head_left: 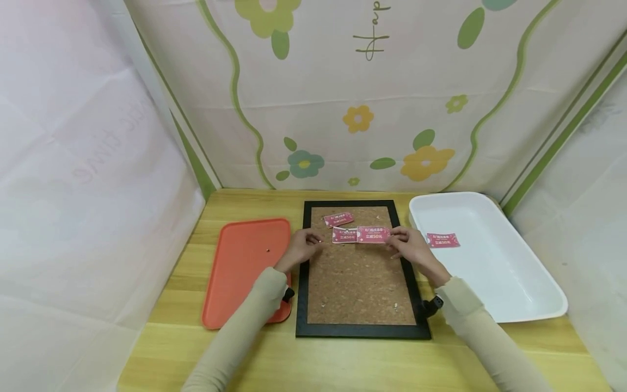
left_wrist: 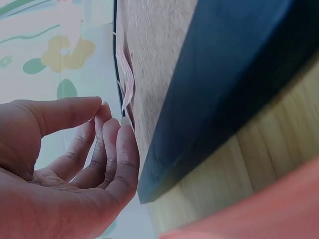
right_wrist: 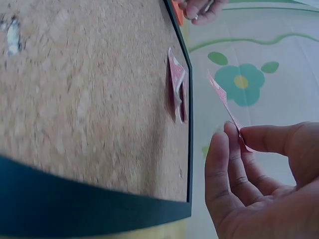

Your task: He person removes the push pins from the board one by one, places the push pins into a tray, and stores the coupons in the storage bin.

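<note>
My right hand pinches a pink coupon between thumb and fingers, held up off the cork board. In the head view it overlaps the right end of a second coupon on the board. A third coupon lies tilted just above that one. My left hand hovers over the board's left side, thumb and index fingertips pinched together. A tiny bright thing, like a thumbtack, shows at those fingertips, mostly hidden. In the right wrist view, coupons on the board stand out, bent, from the cork.
Left of the board lies a red tray with a small tack on it. At the right stands a white tray holding another pink coupon. The board's black frame rests on a wooden table.
</note>
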Demonstrator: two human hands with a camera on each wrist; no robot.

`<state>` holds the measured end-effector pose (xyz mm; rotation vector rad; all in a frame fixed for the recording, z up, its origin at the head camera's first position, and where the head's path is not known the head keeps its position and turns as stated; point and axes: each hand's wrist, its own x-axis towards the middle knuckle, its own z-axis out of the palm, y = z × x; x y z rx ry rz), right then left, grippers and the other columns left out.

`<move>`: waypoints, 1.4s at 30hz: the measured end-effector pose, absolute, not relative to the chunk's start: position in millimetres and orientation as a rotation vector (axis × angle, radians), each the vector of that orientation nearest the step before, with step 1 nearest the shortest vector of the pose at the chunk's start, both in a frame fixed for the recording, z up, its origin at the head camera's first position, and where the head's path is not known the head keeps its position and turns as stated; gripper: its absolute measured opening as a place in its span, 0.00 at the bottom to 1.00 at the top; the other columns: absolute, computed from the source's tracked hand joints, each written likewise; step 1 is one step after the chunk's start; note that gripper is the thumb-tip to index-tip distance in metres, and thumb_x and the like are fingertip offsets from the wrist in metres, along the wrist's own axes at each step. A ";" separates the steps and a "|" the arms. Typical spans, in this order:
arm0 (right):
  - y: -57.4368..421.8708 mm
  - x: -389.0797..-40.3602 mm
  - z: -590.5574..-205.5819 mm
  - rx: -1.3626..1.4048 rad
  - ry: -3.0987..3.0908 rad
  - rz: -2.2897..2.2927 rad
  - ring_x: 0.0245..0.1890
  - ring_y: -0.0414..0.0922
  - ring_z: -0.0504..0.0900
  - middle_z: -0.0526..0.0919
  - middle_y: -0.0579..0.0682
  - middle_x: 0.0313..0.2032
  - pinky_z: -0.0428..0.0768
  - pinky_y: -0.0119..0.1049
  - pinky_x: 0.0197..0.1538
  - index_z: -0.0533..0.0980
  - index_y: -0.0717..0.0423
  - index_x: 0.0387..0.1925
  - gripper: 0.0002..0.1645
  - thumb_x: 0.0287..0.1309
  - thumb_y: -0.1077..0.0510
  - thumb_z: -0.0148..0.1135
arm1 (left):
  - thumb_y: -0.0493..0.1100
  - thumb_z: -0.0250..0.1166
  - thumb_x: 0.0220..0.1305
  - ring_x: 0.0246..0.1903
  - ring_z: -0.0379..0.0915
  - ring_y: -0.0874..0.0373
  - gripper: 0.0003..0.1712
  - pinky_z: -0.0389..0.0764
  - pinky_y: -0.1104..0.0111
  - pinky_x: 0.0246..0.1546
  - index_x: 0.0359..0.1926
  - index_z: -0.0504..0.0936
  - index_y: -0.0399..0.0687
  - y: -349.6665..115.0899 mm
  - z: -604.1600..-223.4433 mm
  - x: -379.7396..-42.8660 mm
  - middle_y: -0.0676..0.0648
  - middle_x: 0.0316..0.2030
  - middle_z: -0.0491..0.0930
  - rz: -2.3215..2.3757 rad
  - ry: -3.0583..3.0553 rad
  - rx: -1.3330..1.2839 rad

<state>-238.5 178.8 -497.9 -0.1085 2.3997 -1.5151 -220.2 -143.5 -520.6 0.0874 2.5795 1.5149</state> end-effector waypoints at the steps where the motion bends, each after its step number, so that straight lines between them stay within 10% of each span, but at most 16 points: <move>1: 181.2 -238.5 -496.6 -0.113 2.408 -1.512 0.44 0.50 0.89 0.85 0.72 0.53 0.90 0.44 0.43 0.73 0.71 0.61 0.21 0.77 0.59 0.56 | 0.34 0.66 0.71 0.43 0.83 0.49 0.09 0.85 0.62 0.43 0.48 0.86 0.34 -144.9 -521.2 -220.2 0.38 0.46 0.86 1.511 2.587 0.094; 12: 210.3 -239.9 -481.3 -0.055 2.406 -1.549 0.40 0.39 0.88 0.84 0.70 0.53 0.90 0.43 0.47 0.68 0.73 0.68 0.27 0.78 0.58 0.53 | 0.38 0.67 0.72 0.37 0.81 0.51 0.09 0.81 0.66 0.34 0.48 0.86 0.39 -161.2 -518.0 -212.0 0.40 0.43 0.86 1.450 2.637 0.022; 22: 231.1 -242.5 -475.9 0.008 2.422 -1.580 0.34 0.32 0.86 0.87 0.48 0.40 0.90 0.37 0.45 0.66 0.75 0.70 0.29 0.78 0.58 0.53 | 0.37 0.66 0.72 0.39 0.80 0.53 0.07 0.83 0.62 0.40 0.47 0.85 0.39 -179.7 -519.4 -210.3 0.42 0.42 0.85 1.417 2.681 0.014; 34: 262.3 -245.8 -476.5 0.016 2.494 -1.558 0.37 0.31 0.87 0.86 0.63 0.49 0.90 0.36 0.48 0.64 0.77 0.70 0.31 0.79 0.57 0.53 | 0.37 0.65 0.73 0.40 0.83 0.45 0.11 0.84 0.61 0.33 0.51 0.85 0.35 -213.7 -520.9 -212.0 0.37 0.44 0.84 1.429 2.703 -0.001; 42: 283.0 -247.7 -480.4 0.054 2.444 -1.588 0.35 0.28 0.86 0.85 0.35 0.34 0.88 0.28 0.43 0.60 0.78 0.73 0.34 0.79 0.58 0.52 | 0.36 0.65 0.73 0.34 0.83 0.39 0.10 0.84 0.60 0.28 0.49 0.84 0.33 -231.8 -523.6 -211.8 0.34 0.43 0.84 1.461 2.684 -0.060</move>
